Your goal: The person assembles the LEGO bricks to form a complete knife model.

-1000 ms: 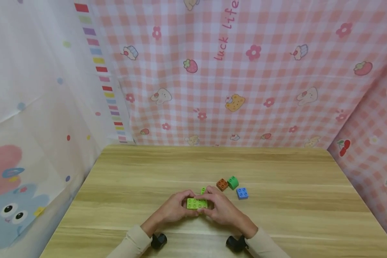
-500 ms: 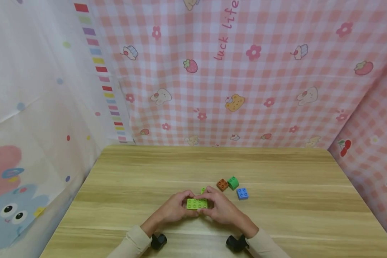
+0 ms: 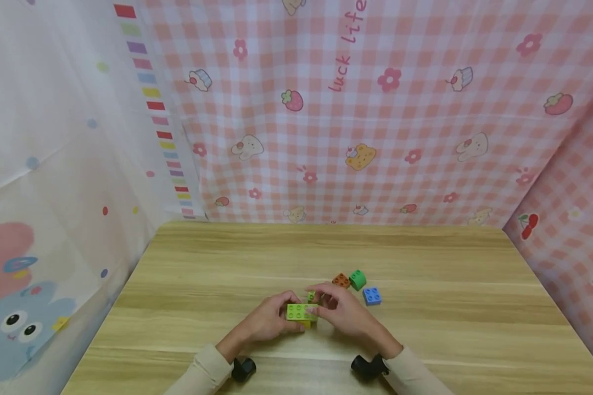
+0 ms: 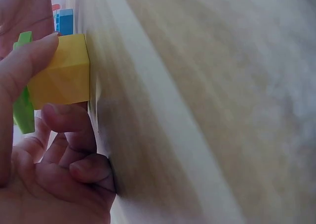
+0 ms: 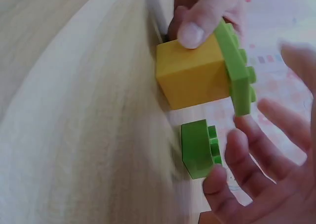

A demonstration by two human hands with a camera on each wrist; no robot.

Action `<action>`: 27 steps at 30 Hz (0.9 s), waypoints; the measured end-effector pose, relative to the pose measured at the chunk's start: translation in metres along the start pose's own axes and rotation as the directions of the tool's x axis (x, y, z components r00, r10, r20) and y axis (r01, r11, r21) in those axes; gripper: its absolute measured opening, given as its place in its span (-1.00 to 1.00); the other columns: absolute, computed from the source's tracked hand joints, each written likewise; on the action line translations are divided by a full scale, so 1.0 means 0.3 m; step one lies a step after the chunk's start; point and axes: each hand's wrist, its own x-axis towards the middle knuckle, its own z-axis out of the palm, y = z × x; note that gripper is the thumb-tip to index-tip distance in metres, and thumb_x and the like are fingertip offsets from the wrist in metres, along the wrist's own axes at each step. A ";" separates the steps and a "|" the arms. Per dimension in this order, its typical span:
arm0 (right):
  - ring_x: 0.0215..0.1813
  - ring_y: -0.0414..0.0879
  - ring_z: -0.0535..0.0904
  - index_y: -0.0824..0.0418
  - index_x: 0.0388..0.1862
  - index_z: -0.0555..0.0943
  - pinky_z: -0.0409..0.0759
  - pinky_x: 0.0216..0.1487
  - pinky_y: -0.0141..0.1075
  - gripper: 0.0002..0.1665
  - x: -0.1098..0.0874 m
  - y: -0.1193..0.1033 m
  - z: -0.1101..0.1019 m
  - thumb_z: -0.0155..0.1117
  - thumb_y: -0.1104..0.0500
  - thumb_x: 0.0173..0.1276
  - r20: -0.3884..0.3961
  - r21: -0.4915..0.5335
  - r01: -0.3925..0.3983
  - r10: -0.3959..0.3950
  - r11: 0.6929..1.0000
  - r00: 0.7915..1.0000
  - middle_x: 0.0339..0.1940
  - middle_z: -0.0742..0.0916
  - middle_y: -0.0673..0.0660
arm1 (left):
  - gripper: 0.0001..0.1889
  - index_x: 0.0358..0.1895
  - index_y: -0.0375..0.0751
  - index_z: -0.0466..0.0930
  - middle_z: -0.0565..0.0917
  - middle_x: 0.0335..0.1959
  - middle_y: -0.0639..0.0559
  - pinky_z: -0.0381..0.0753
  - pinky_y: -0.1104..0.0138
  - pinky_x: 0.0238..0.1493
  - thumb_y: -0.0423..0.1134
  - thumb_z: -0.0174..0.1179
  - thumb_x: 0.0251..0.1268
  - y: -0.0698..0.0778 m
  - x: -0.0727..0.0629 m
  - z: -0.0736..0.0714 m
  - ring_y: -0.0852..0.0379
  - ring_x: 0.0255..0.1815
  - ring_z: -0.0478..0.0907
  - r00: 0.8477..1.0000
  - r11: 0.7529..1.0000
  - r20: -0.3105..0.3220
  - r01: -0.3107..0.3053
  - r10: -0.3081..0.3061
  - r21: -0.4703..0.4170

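My left hand holds a yellow building block, its thumb lying on the block's near side. A flat lime green studded plate sits on top of the yellow block and sticks out past it. The block's lower face is right at the tabletop in the left wrist view. Beside the plate's right end is my right hand, its fingers spread and bent, gripping nothing. Just behind the plate stands a small green brick, close to the right fingertips in the right wrist view.
Beyond the right hand lie a brown brick, a green curved-top brick and a blue brick. The wooden table meets a pink checked curtain at the back.
My right hand has let go of the stacked plate and block and moved slightly right, its fingers opening. The left hand keeps its hold in the same place.
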 end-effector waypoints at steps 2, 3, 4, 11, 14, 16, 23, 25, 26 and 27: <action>-0.32 -0.13 0.55 0.21 0.25 0.56 0.52 -0.33 -0.38 -0.56 0.000 0.006 -0.002 0.27 0.12 0.45 -0.064 0.056 -0.032 0.035 0.998 0.997 -0.24 0.67 0.05 | -0.63 -0.11 -0.02 0.51 0.62 -0.22 0.10 0.44 0.39 -0.32 -0.23 0.50 0.08 -0.003 0.000 0.000 0.19 -0.29 0.48 1.000 1.000 0.000 -0.003 0.003 0.009; -0.35 -0.12 0.54 0.22 0.25 0.55 0.51 -0.37 -0.39 -0.59 0.000 0.010 -0.003 0.24 0.17 0.47 -0.090 0.087 -0.048 0.056 0.995 0.994 -0.26 0.67 0.08 | -0.63 -0.11 -0.03 0.51 0.63 -0.23 0.11 0.42 0.40 -0.34 -0.24 0.50 0.08 -0.003 -0.001 0.000 0.20 -0.31 0.47 1.000 1.000 -0.001 -0.003 0.003 0.010; -0.39 -0.11 0.53 0.23 0.24 0.55 0.49 -0.44 -0.40 -0.61 0.000 0.013 -0.003 0.21 0.21 0.48 -0.114 0.115 -0.063 0.076 0.991 0.991 -0.29 0.66 0.10 | -0.63 -0.10 -0.04 0.52 0.63 -0.24 0.11 0.40 0.41 -0.36 -0.24 0.50 0.07 -0.003 -0.001 -0.001 0.20 -0.33 0.47 1.000 1.000 -0.001 -0.002 0.002 0.009; -0.49 -0.17 0.50 0.24 0.22 0.56 0.43 -0.54 -0.41 -0.59 -0.003 0.035 0.005 0.25 0.33 0.40 -0.174 0.144 -0.144 0.168 0.979 0.970 -0.38 0.65 0.09 | -0.63 -0.10 -0.06 0.52 0.62 -0.26 0.09 0.36 0.42 -0.41 -0.25 0.50 0.07 0.010 -0.002 -0.005 0.21 -0.39 0.42 1.000 1.000 0.005 0.007 -0.007 -0.001; -0.48 -0.18 0.51 0.23 0.21 0.57 0.43 -0.52 -0.41 -0.59 0.001 0.040 0.006 0.24 0.35 0.39 -0.190 0.119 -0.155 0.175 0.981 0.966 -0.41 0.65 0.05 | -0.63 -0.10 -0.06 0.52 0.62 -0.27 0.09 0.37 0.42 -0.40 -0.25 0.50 0.07 0.012 0.001 -0.006 0.20 -0.38 0.43 1.000 1.000 0.005 0.008 -0.008 -0.003; -0.47 -0.19 0.51 0.23 0.21 0.58 0.44 -0.49 -0.42 -0.58 0.004 0.043 0.007 0.23 0.37 0.37 -0.199 0.100 -0.155 0.172 0.983 0.965 -0.44 0.63 0.04 | -0.63 -0.10 -0.06 0.53 0.62 -0.26 0.09 0.39 0.41 -0.38 -0.26 0.50 0.07 0.012 0.003 -0.006 0.20 -0.36 0.44 1.000 1.000 0.009 0.005 -0.005 -0.007; -0.47 -0.23 0.43 0.23 0.18 0.59 0.40 -0.45 -0.43 -0.55 0.009 0.059 0.023 0.32 0.36 0.30 -0.204 0.005 -0.175 0.173 0.984 0.964 -0.48 0.58 -0.02 | -0.64 -0.10 -0.04 0.54 0.61 -0.24 0.10 0.41 0.39 -0.30 -0.22 0.50 0.08 0.002 0.007 -0.010 0.18 -0.28 0.46 1.000 1.000 0.022 0.002 -0.002 0.010; -0.47 -0.22 0.43 0.23 0.18 0.59 0.40 -0.44 -0.42 -0.54 0.011 0.060 0.027 0.37 0.32 0.28 -0.203 -0.006 -0.176 0.171 0.984 0.964 -0.49 0.58 -0.02 | -0.64 -0.10 -0.03 0.54 0.61 -0.24 0.10 0.41 0.39 -0.29 -0.22 0.50 0.08 -0.001 0.007 -0.011 0.18 -0.27 0.46 1.000 1.000 0.024 0.009 -0.009 0.008; -0.47 -0.21 0.43 0.24 0.18 0.59 0.40 -0.44 -0.42 -0.53 0.011 0.060 0.028 0.38 0.32 0.27 -0.204 -0.006 -0.176 0.171 0.984 0.964 -0.48 0.58 -0.01 | -0.64 -0.10 -0.03 0.54 0.61 -0.24 0.10 0.41 0.38 -0.28 -0.22 0.50 0.08 -0.001 0.007 -0.011 0.18 -0.26 0.47 1.000 1.000 0.026 0.011 -0.011 0.002; -0.47 -0.20 0.44 0.24 0.17 0.59 0.40 -0.44 -0.41 -0.53 0.011 0.060 0.028 0.39 0.31 0.27 -0.207 -0.004 -0.176 0.172 0.984 0.963 -0.48 0.59 -0.01 | -0.64 -0.09 -0.03 0.54 0.61 -0.23 0.10 0.41 0.38 -0.28 -0.22 0.50 0.08 -0.001 0.008 -0.011 0.18 -0.26 0.47 1.000 1.000 0.027 0.011 -0.011 -0.003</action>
